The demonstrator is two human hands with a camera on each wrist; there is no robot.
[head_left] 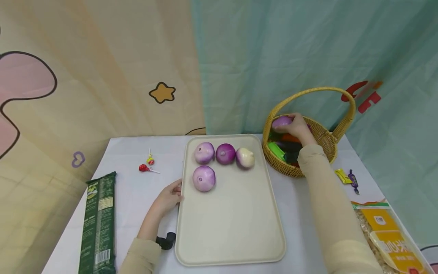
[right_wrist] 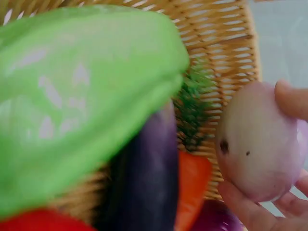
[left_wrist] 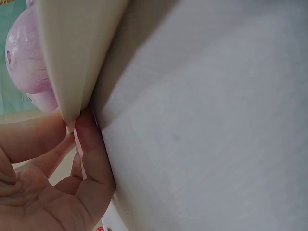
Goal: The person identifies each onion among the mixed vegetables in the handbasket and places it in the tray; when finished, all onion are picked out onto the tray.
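My right hand [head_left: 297,129] grips a pale purple onion [right_wrist: 257,142] between thumb and fingers, at the left part of a wicker basket [head_left: 284,167]. Below it in the basket lie a light green vegetable [right_wrist: 91,91], a dark eggplant [right_wrist: 147,178], an orange piece [right_wrist: 192,187] and another purple onion [right_wrist: 216,219]. With thumb and fingers my left hand [head_left: 169,198] pinches the left edge of a cream tray [head_left: 232,228]. On the tray's far part sit several onions: a light purple one [head_left: 204,153], a dark purple one [head_left: 225,153], a whitish one [head_left: 245,158] and a nearer purple one [head_left: 204,178].
Two lollipops [head_left: 145,168] lie left of the tray, beyond a long green package [head_left: 98,224]. Wrapped candies [head_left: 343,176] and a yellow-orange bag [head_left: 393,239] lie at the right. The basket's tall handle [head_left: 318,89] arches over it, close to the curtain [head_left: 236,76].
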